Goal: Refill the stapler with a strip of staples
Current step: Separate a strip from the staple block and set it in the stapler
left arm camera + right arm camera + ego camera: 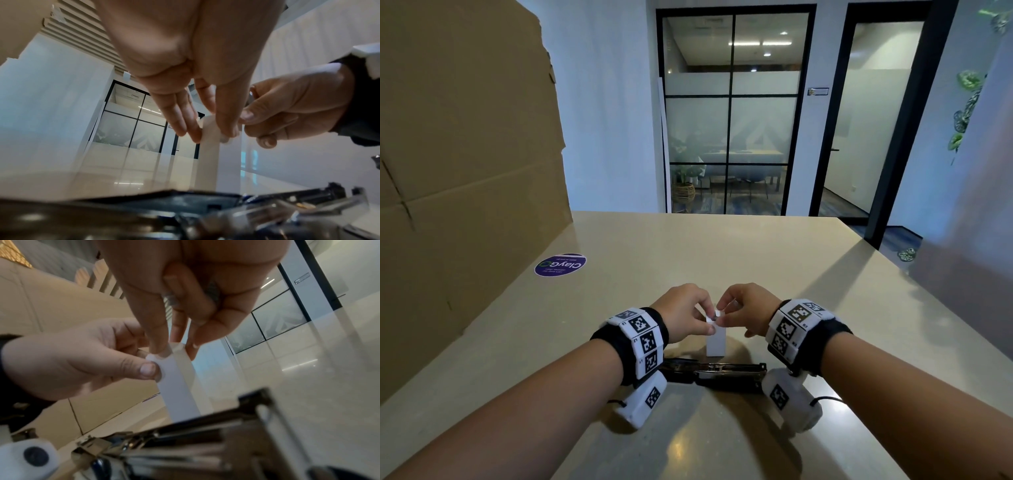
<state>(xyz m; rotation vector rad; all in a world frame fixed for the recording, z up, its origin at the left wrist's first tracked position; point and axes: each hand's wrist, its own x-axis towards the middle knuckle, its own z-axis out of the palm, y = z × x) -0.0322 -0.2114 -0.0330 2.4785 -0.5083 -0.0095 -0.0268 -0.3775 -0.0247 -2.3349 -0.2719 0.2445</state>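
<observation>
Small white upright box (715, 344) standing on beige table (756, 260), just beyond opened black-and-metal stapler (717, 372) lying crosswise at near edge. Left hand (685, 313) and right hand (748, 308) meeting at box top. Large brown cardboard sheet (465, 164) far left, round purple sticker (560, 265) beside it.

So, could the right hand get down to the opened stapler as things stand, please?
Probably yes, once it lets go: the right hand is pinching the flap of the small white box, while the stapler lies open on the table just below the wrists with nothing over it.
</observation>
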